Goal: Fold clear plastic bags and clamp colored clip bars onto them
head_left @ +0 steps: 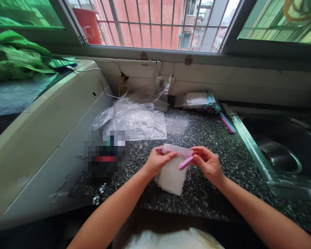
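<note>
My left hand (pixel 158 162) pinches the upper left of a small clear plastic bag (pixel 173 174) with flat white contents, thumb across its front. A dark pink end shows by those fingers; what it belongs to is unclear. Between the thumb and fingers of my right hand (pixel 207 164) is a pink bag clip (pixel 186 163), a slim bar slanting down to the left in front of the bag's upper right. The right fingertips also touch the bag's top corner. The bag hangs just above or on the speckled dark countertop (pixel 204 138); I cannot tell which.
Loose clear plastic bags (pixel 145 121) lie at the back left. Filled bags with teal clips (pixel 209 100) are piled by the wall, near a loose pink clip (pixel 227 124). A metal sink (pixel 280 155) lies right, a white appliance (pixel 67 114) left. A pixelated object (pixel 106 155) stands left.
</note>
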`<state>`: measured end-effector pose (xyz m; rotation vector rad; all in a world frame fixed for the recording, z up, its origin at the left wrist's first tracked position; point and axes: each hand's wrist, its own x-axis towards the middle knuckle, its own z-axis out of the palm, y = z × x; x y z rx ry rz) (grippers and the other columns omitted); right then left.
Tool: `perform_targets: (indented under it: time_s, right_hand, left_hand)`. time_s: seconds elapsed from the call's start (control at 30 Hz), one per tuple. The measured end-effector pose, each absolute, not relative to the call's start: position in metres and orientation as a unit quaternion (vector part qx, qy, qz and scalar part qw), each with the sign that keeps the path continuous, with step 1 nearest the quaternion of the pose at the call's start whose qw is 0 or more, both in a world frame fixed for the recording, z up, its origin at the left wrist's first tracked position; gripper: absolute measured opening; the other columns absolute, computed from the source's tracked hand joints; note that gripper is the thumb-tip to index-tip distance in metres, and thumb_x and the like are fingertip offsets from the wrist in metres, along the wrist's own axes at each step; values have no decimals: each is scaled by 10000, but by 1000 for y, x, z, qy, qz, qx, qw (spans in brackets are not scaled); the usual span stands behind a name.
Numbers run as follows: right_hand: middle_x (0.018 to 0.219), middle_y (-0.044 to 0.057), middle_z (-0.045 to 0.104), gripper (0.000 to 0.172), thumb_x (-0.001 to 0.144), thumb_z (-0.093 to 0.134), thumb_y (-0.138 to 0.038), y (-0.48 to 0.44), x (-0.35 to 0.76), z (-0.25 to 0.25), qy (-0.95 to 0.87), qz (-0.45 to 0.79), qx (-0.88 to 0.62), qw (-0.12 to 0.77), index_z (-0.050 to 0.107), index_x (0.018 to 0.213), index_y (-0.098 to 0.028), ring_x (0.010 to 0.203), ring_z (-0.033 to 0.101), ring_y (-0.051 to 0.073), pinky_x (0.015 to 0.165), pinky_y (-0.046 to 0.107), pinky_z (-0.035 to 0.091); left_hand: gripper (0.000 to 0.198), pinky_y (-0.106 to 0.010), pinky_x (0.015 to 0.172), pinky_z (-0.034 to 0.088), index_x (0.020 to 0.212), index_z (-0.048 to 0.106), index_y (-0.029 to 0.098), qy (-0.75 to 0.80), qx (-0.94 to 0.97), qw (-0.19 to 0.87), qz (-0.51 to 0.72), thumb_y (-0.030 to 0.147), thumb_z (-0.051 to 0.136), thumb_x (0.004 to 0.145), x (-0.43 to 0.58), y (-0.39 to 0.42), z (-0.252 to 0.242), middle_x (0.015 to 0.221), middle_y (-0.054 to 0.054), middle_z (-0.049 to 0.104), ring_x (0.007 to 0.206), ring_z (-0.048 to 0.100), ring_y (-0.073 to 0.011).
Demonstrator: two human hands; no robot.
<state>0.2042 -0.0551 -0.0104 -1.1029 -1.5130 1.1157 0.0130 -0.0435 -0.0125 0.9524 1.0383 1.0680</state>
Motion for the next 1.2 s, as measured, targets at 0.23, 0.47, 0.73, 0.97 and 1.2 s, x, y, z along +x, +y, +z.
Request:
perform_targets:
  time_s: [0.23,0.47,0.73,0.97,1.2]
  right_hand:
    - [651,-5,622,321,671,662,-495,-54,197,-6,-558,470,-501,465,592,763,-195,495,560,103,488,234,514]
    - [564,-20,585,336,661,656,-514,-48,198,-9,-556,463,-515,460,573,658,-188,465,554,108,477,238,503]
    - [542,-23,576,331,686,637,-513,-45,202,-11,-564,421,-521,484,576,663,-188,458,541,106,472,233,483]
    - [552,-21,574,306,699,638,-494,-42,205,-14,-558,405,-523,501,574,676,-195,471,538,112,488,245,490]
    - [561,-14,575,318,698,640,-504,-43,205,-14,-569,412,-520,487,571,664,-196,478,537,112,493,246,497]
  left_hand:
    - [370,-206,499,334,582,589,117,456,456,596,478,430,774,513,18,-45,-12,522,25,532,501,429,-76]
    - [369,-236,577,394,567,619,121,462,498,564,470,434,788,470,18,-43,-12,581,-20,590,595,500,-130]
    - [290,-264,702,406,734,629,125,423,520,588,453,363,700,584,13,-41,-12,715,-34,614,709,528,-159]
    - [340,-230,614,368,785,585,146,438,514,564,476,448,662,650,11,-43,-9,688,-7,555,652,476,-127]
    - [371,-219,544,300,673,555,152,460,499,541,497,504,666,640,11,-41,-9,577,34,463,561,389,-92]
